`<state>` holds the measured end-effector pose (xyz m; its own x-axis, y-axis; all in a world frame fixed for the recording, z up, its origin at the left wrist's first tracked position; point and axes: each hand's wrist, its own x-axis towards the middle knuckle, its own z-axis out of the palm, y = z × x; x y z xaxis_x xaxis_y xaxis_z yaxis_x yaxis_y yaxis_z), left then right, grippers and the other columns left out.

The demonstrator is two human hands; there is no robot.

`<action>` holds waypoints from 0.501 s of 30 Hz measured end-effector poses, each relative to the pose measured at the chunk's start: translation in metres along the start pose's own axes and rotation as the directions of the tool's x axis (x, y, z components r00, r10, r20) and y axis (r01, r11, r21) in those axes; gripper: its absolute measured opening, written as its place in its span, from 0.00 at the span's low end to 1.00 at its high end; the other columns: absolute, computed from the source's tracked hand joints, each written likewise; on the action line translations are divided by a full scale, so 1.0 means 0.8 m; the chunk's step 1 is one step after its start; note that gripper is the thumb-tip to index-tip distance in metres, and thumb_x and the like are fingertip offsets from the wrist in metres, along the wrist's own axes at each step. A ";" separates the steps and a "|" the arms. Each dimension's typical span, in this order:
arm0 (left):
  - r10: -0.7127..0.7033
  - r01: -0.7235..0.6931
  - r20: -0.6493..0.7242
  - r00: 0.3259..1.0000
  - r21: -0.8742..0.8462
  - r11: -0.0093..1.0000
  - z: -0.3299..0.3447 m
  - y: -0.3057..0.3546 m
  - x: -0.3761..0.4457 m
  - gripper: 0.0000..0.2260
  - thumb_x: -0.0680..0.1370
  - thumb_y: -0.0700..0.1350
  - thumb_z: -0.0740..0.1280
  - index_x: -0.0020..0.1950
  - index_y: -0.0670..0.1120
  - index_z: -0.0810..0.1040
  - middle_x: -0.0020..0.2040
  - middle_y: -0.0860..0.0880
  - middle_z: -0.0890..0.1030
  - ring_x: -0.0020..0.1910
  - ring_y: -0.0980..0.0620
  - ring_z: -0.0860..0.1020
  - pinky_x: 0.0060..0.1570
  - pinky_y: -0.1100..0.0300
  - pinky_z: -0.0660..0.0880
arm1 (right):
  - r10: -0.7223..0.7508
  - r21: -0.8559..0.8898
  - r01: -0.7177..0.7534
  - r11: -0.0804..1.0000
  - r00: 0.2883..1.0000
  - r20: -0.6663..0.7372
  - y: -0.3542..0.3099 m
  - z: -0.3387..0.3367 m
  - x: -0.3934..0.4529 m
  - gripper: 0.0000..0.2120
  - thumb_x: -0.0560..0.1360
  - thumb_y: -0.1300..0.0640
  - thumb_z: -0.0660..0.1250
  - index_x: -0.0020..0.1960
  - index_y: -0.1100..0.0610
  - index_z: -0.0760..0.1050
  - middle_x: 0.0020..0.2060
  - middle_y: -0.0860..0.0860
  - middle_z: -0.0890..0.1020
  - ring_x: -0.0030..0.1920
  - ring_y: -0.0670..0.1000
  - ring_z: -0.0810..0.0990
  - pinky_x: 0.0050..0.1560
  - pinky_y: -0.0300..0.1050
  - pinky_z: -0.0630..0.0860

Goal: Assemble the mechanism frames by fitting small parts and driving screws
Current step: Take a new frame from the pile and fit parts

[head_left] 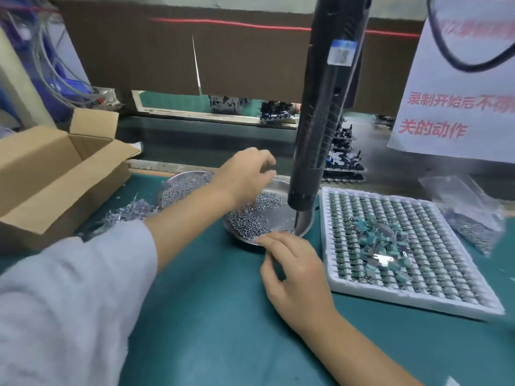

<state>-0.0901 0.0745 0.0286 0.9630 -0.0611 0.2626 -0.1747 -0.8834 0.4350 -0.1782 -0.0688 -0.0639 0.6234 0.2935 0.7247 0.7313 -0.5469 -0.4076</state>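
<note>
Left hand (245, 174) hovers over the far side of the steel dish (302, 227), fingers loosely curled, grip empty as far as I can see. Right hand (292, 274) rests fingertips on the dish's near rim; whether it pinches anything, I cannot tell. Screws (250, 215) lie heaped in the dish, mid-counter, under the hanging electric screwdriver (323, 112). Judgement: screws are tiny, light, hard and slippery, prone to scatter; best pinched singly by the shank between thumb and forefinger. White parts tray (412, 299) sits right of the dish.

Small dark screws (252, 215) heaped in steel dish (305, 228), apparently loose.
</note>
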 end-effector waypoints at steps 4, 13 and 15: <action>0.061 -0.047 0.061 0.996 -0.208 0.977 0.045 0.028 0.057 0.08 0.77 0.40 0.65 0.39 0.48 0.73 0.41 0.48 0.76 0.51 0.39 0.76 0.50 0.51 0.75 | 0.004 0.016 -0.004 1.000 1.000 -0.021 0.003 -0.001 0.003 0.13 0.72 0.62 0.60 0.51 0.61 0.81 0.47 0.53 0.82 0.48 0.55 0.79 0.51 0.49 0.73; -0.013 0.039 0.089 0.996 -0.294 0.955 0.108 0.049 0.119 0.09 0.77 0.40 0.68 0.56 0.38 0.76 0.60 0.39 0.78 0.60 0.39 0.74 0.62 0.45 0.70 | -0.003 0.048 0.001 0.999 1.000 0.025 0.007 0.002 0.005 0.10 0.67 0.67 0.70 0.48 0.62 0.81 0.45 0.55 0.81 0.44 0.57 0.79 0.44 0.49 0.73; -0.006 0.022 0.053 0.999 -0.313 0.950 0.113 0.052 0.121 0.05 0.77 0.40 0.67 0.51 0.40 0.75 0.55 0.40 0.78 0.57 0.39 0.75 0.62 0.48 0.71 | -0.003 0.047 0.002 0.999 1.000 0.028 0.008 0.003 0.004 0.10 0.67 0.66 0.71 0.49 0.62 0.81 0.46 0.54 0.81 0.44 0.57 0.78 0.44 0.49 0.73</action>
<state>0.0142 -0.0099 -0.0061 0.9735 -0.0804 0.2141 -0.2087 -0.6948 0.6883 -0.1704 -0.0697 -0.0655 0.6289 0.3172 0.7098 0.7444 -0.5093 -0.4319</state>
